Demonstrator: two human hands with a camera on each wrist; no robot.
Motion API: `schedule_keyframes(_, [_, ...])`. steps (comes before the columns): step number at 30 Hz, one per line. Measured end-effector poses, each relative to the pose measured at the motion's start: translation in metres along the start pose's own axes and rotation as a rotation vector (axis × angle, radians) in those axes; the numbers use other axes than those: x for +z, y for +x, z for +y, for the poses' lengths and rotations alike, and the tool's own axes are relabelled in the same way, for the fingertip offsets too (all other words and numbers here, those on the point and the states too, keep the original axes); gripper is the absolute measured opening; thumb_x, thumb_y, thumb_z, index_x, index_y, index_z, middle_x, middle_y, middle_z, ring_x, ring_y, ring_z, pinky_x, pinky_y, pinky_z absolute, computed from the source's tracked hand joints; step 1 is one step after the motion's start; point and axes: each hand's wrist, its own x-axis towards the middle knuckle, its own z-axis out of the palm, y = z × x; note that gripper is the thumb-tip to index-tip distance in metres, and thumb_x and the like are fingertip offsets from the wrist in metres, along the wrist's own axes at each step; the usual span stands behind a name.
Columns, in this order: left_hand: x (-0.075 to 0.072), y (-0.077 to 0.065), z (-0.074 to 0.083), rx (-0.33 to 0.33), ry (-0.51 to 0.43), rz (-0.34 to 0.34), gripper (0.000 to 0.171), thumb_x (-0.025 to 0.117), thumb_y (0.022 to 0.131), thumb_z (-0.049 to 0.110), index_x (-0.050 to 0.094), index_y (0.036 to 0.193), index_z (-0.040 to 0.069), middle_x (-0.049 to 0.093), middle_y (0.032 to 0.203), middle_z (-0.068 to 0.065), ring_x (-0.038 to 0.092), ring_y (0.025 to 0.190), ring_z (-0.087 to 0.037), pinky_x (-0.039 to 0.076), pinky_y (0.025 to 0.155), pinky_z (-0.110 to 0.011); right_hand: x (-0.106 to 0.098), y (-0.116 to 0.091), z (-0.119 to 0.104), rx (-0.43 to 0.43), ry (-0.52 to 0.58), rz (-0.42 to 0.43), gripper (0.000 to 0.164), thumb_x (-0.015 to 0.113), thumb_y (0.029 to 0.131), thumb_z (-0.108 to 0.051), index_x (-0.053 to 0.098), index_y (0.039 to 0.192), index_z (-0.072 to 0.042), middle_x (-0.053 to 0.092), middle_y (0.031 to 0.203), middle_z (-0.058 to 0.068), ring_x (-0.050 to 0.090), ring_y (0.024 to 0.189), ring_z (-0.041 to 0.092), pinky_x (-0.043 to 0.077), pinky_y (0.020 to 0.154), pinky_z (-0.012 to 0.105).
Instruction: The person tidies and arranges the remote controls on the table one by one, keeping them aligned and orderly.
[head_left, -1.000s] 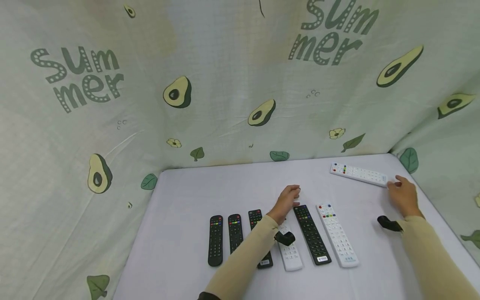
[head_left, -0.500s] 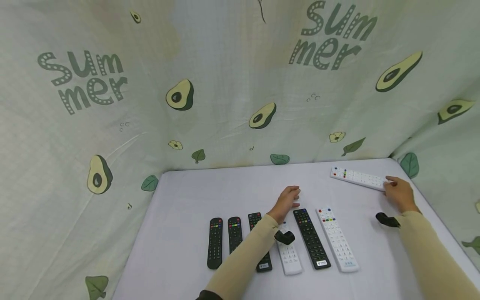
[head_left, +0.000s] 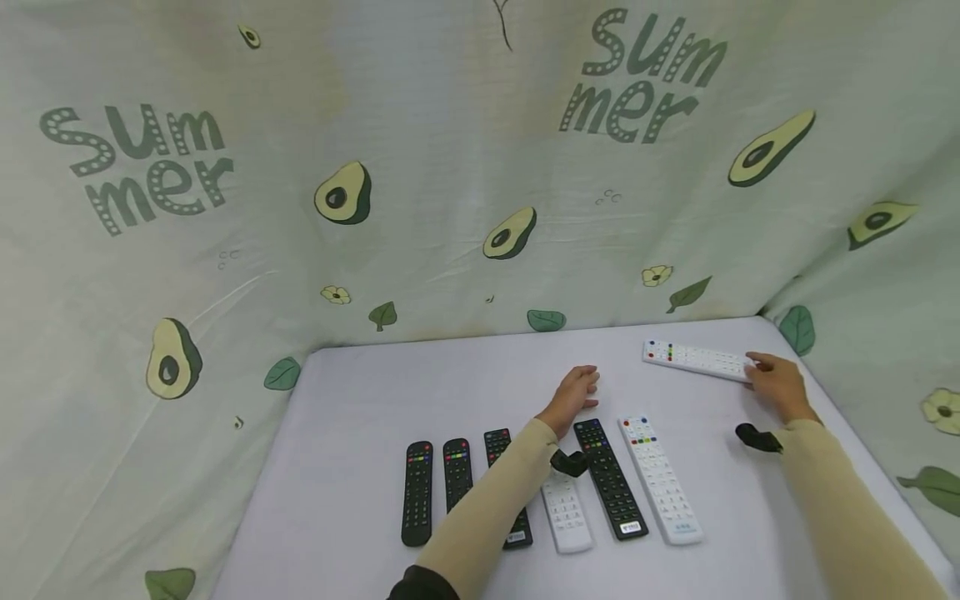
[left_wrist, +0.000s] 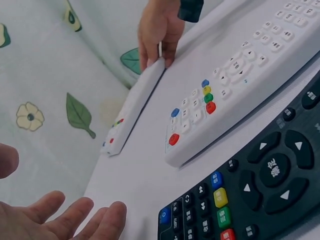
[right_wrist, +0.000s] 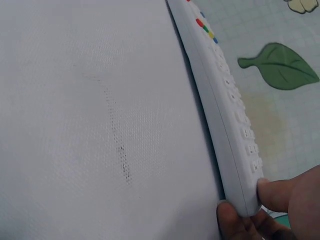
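Observation:
A white remote control (head_left: 693, 359) with a few coloured buttons lies slantwise at the table's far right. My right hand (head_left: 782, 388) pinches its right end; in the right wrist view the thumb (right_wrist: 277, 194) is on the keypad side and the fingers are underneath. My left hand (head_left: 572, 398) is held over the table with fingers spread and nothing in them, just beyond the top of a black remote control (head_left: 613, 483). To the right of that black one lies a second white remote control (head_left: 660, 482). In the left wrist view the left fingers (left_wrist: 112, 220) look relaxed.
Left of these lie a smaller white remote control (head_left: 567, 517) and several black ones, including the leftmost black remote control (head_left: 417, 493). My left sleeve (head_left: 498, 500) covers parts of them. A printed avocado curtain (head_left: 420, 275) stands behind the white-covered table (head_left: 337, 467).
My right fingers have come onto the end of the far white remote control and now pinch it. The left hand keeps its place. The head view has shifted slightly.

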Motion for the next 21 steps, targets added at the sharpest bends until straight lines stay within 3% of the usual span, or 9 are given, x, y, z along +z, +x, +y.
schedule_keyframes(4, [0.005, 0.006, 0.002, 0.001, 0.02, -0.017, 0.05, 0.047, 0.112, 0.028, 0.049, 0.153, 0.001, 0.054, 0.151, -0.015, 0.052, 0.141, -0.035, 0.053, 0.11, -0.044, 0.002, -0.002, -0.005, -0.007, -0.002, -0.018, 0.051, 0.046, 0.108, -0.011, 0.039, 0.15, 0.018, 0.042, 0.139, 0.047, 0.056, 0.116, 0.052, 0.052, 0.086, 0.043])
schedule_keyframes(9, [0.01, 0.011, 0.001, -0.019, 0.038, -0.013, 0.049, 0.048, 0.111, 0.029, 0.05, 0.153, 0.004, 0.056, 0.151, -0.012, 0.053, 0.14, -0.033, 0.053, 0.11, -0.044, 0.007, -0.006, -0.01, -0.057, 0.009, -0.037, 0.049, 0.048, 0.108, -0.008, 0.042, 0.148, 0.02, 0.044, 0.137, 0.048, 0.062, 0.104, 0.041, 0.05, 0.067, 0.017])
schedule_keyframes(17, [0.016, 0.017, 0.001, -0.067, 0.075, -0.004, 0.05, 0.049, 0.111, 0.034, 0.05, 0.154, 0.01, 0.055, 0.153, -0.01, 0.054, 0.141, -0.031, 0.051, 0.113, -0.044, 0.016, -0.011, -0.018, -0.078, 0.028, -0.092, 0.048, 0.049, 0.107, -0.003, 0.041, 0.148, 0.02, 0.042, 0.139, 0.048, 0.067, 0.101, 0.037, 0.055, 0.065, 0.015])
schedule_keyframes(21, [0.022, 0.02, 0.002, -0.085, 0.075, 0.012, 0.051, 0.05, 0.11, 0.035, 0.05, 0.154, 0.011, 0.055, 0.153, -0.013, 0.055, 0.139, -0.033, 0.05, 0.113, -0.046, 0.021, -0.012, -0.023, -0.113, 0.032, -0.104, 0.047, 0.05, 0.106, 0.0, 0.042, 0.146, 0.022, 0.046, 0.134, 0.047, 0.069, 0.09, 0.025, 0.058, 0.066, 0.017])
